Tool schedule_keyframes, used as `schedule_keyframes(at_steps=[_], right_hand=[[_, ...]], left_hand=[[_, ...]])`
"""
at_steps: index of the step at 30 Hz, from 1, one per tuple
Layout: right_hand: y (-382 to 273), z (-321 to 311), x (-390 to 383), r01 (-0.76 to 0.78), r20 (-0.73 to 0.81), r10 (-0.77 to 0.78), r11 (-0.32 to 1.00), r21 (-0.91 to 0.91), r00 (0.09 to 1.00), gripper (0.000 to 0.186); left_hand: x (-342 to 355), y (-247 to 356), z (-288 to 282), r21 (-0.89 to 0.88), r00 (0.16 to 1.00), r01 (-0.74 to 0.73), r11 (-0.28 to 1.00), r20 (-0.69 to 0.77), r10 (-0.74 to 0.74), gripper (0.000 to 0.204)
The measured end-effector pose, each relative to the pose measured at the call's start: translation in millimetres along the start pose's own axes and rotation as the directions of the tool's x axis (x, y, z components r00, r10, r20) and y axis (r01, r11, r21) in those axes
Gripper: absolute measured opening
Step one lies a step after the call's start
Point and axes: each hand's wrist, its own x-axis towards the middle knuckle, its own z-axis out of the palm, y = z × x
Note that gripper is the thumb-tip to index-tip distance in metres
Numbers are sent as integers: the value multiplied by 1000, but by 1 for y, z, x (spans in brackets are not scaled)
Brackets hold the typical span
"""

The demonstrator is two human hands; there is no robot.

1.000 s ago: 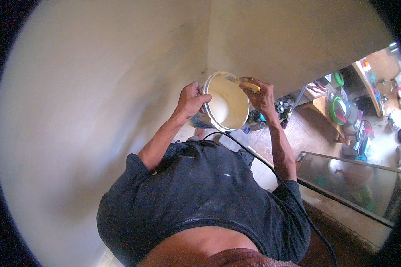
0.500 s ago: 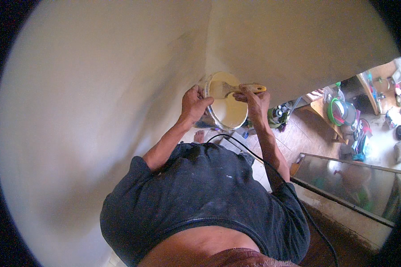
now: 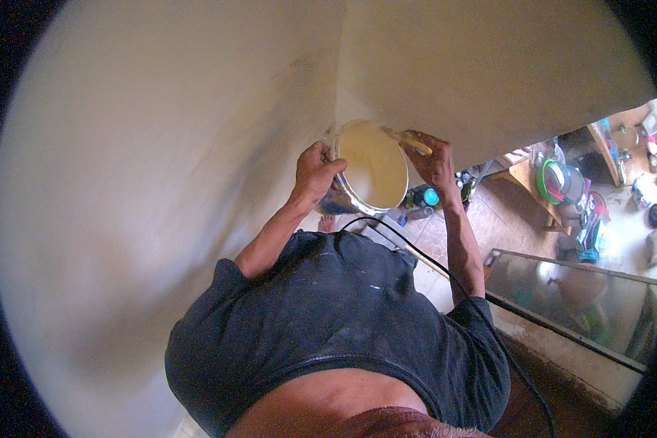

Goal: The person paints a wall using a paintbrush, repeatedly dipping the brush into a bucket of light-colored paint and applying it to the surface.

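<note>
My left hand (image 3: 315, 174) grips the rim of a bucket (image 3: 376, 164) at the centre of the view, thumb over the edge. The bucket's opening faces me, showing a cream-coloured inside and pale paint; its outside is smudged. My right hand (image 3: 434, 162) is closed on a paintbrush with a yellow handle (image 3: 419, 146) at the bucket's upper right edge. The brush head is at that edge, not clearly seen. A black cable (image 3: 387, 228) arches below the bucket and runs over my right forearm or beside it.
Pale walls (image 3: 146, 146) meet in a corner ahead. Lower right lie a metal-framed glass panel (image 3: 569, 299) and a tiled floor (image 3: 474, 226). Beyond are a wooden bench (image 3: 525, 186), green-rimmed basins (image 3: 558, 179), bottles and assorted household items. My bare foot (image 3: 327, 223) shows below the bucket.
Half a second ago the brush lay across the bucket's opening; it has since moved right to the upper rim with my right hand. My left hand stays on the bucket.
</note>
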Motion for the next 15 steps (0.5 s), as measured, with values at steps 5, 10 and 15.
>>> schedule_keyframes(at_steps=[5, 10, 15], right_hand=[[-21, 3, -18, -246, -205, 285, 949, 198, 936, 20], [-29, 35, -19, -289, -35, 382, 753, 591, 924, 21], [-20, -10, 26, -122, -232, 377, 714, 689, 897, 21]], left_hand=[[-3, -7, 0, -128, 998, 63, 990, -17, -66, 28], [5, -12, 7, 277, 985, -109, 955, -99, 141, 28], [24, -27, 6, 219, 996, 61, 974, -76, -45, 34]])
